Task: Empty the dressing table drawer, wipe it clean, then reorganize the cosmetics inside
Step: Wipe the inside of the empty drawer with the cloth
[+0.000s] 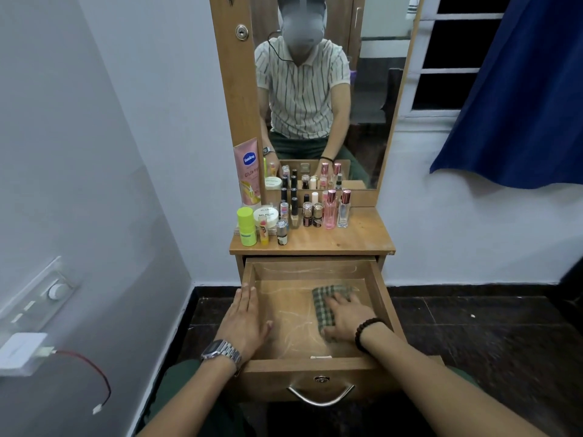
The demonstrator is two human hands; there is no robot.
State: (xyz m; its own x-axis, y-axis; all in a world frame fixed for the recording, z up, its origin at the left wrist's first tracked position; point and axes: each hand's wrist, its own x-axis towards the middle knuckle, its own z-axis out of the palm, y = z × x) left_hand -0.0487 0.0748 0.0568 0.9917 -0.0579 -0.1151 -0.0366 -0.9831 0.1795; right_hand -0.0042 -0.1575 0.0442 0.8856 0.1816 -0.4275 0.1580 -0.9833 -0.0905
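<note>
One checked cloth (328, 302) is pressed flat onto the floor of the one open drawer (383, 298) by the right hand (347, 316), fingers straight, while the flat left hand (244, 320) rests on its left wall, and two pink-capped bottles (337, 208) are stood on the worktop (356, 238).

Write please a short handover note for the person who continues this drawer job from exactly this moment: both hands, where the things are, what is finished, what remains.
Left hand: flat, fingers straight, resting on the left wall of the open drawer.
Right hand: pressing the checked cloth flat on the drawer floor, right side.
Cosmetics: all standing on the tabletop in front of the mirror.
Done: drawer emptied; wiping under way.
Left: pale streaks show on the floor of the drawer, so finish wiping, then arrange the cosmetics back inside.
</note>
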